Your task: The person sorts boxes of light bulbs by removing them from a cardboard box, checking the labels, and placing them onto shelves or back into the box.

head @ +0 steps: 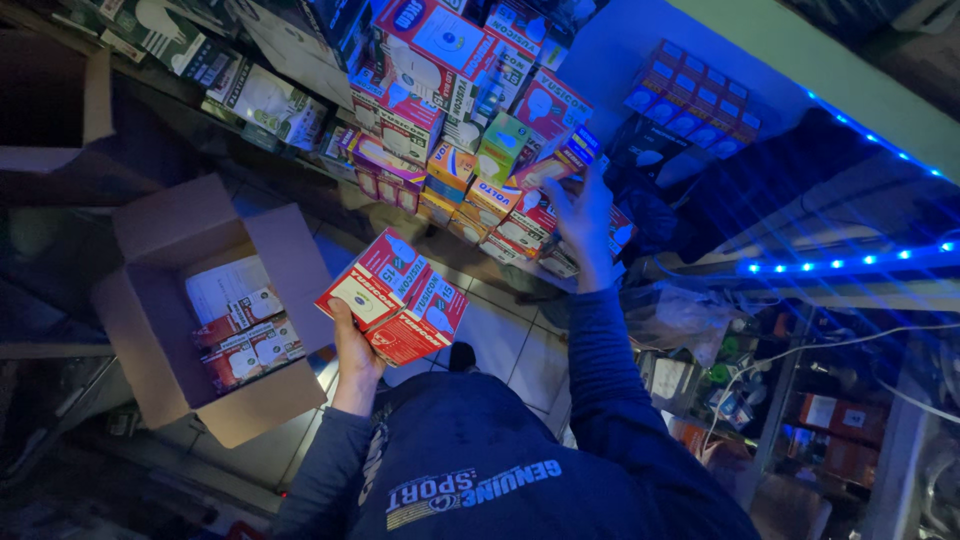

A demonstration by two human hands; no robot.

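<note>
Stack (470, 130) of small bulb boxes, red, orange and green, piled loosely on a low shelf (250, 150); largest item in view, leaning and uneven, several boxes askew at its right end.

Carton (190, 310), brown cardboard, flaps open, standing on the tiled floor (510, 350) to the left of the person; part filled with red boxes and a pale sheet, well apart from the stack.

Boxes (392, 295), red and white, about three held together as one bundle, tilted, between carton and stack and above the floor.

Left hand (352, 345), under and behind the bundle, fingers wrapped on its lower edge and holding it; only a thumb and part of the palm show.

Right hand (582, 225), raised to the right end of the stack, fingers spread wide and laid flat against the box faces; no box closed in them.

Handling note, as a judgement: the bundle is gripped from one side only, so the outer box could slide; a firmer pinch across all three would be safer. The spread hand does well to steady the leaning boxes, since pulling or pushing one from low down could tip those above. Light is dim and blue, so edges are hard to read.
</note>
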